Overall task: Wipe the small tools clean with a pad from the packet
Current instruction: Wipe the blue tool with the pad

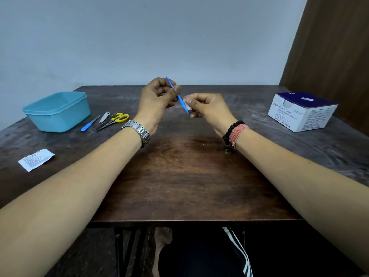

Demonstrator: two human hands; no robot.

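Note:
Above the middle of the table, my left hand (157, 98) pinches a thin blue-handled tool (171, 84) between thumb and fingers, its dark metal tip slanting down to the right. My right hand (207, 108) pinches a small white pad (187, 104) folded around the tool's lower part. On the table at the left lie a blue-handled file (89, 123), a metal nail clipper (104, 117) and yellow-handled scissors (114, 120). A torn white packet (36, 159) lies near the left front edge.
A light blue plastic tub (58, 110) stands at the left, beside the loose tools. A white and dark blue box of alcohol swabs (301, 111) sits at the right. The dark wooden table (179, 176) ends against a pale wall.

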